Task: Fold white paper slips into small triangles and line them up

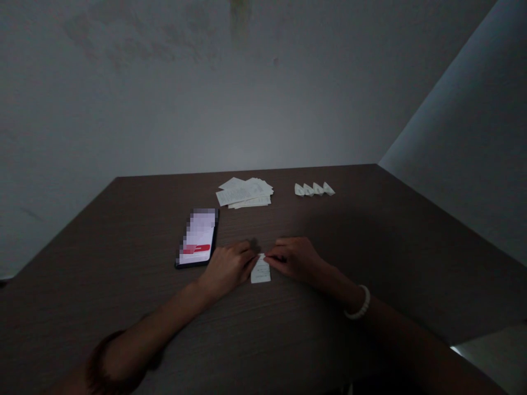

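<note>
Left hand (230,266) and right hand (297,258) pinch the paper slip (261,273) at its far end; print too small to read; phone (198,236), partly pixelated, displays a red band (202,248).

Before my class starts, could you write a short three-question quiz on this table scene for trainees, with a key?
1. Count: how many folded paper pieces are in the row at the back right of the table?
2. True or false: the phone lies nearer the left hand than the right hand.
3. Choose: what are the fingers of both hands touching?
A. The phone
B. A small paper slip
C. The paper pile

Key: 1. Four; 2. True; 3. B
</note>
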